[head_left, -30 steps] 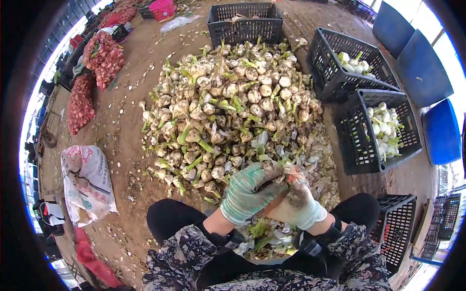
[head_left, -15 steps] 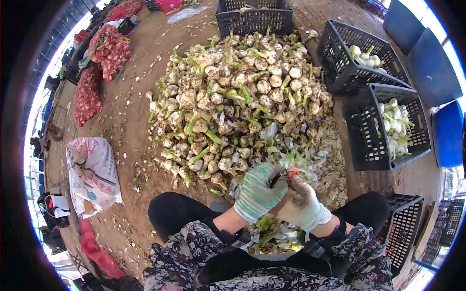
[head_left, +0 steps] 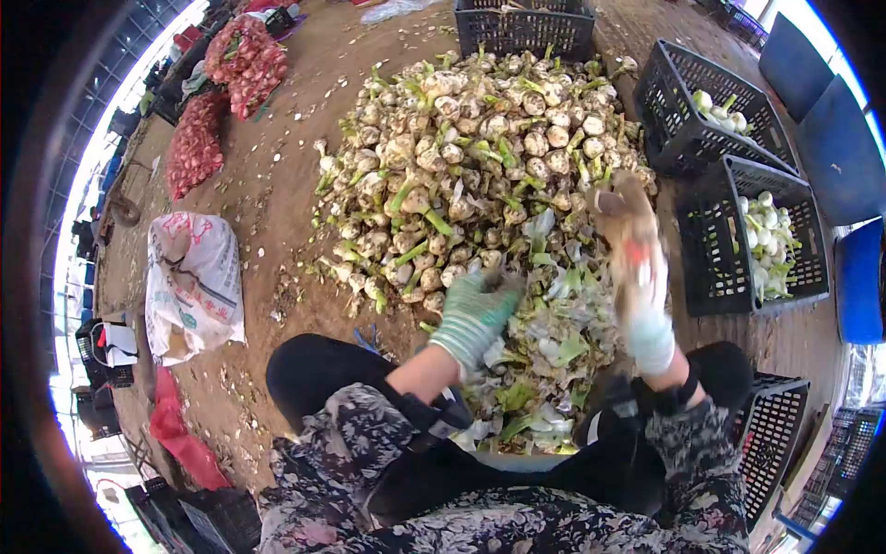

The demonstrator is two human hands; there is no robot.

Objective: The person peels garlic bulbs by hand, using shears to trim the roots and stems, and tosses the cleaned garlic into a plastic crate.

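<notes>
The hands, joined a second earlier, had parted. The right hand [head_left: 637, 277] had swung up and rightward, blurred, near the black crate [head_left: 701, 268] of white bulbs [head_left: 761, 245], its fingers too smeared to tell. The left hand [head_left: 472, 319] lay on the near edge of the garlic pile [head_left: 480, 138], fingers curled over bulbs, grip unclear.
</notes>
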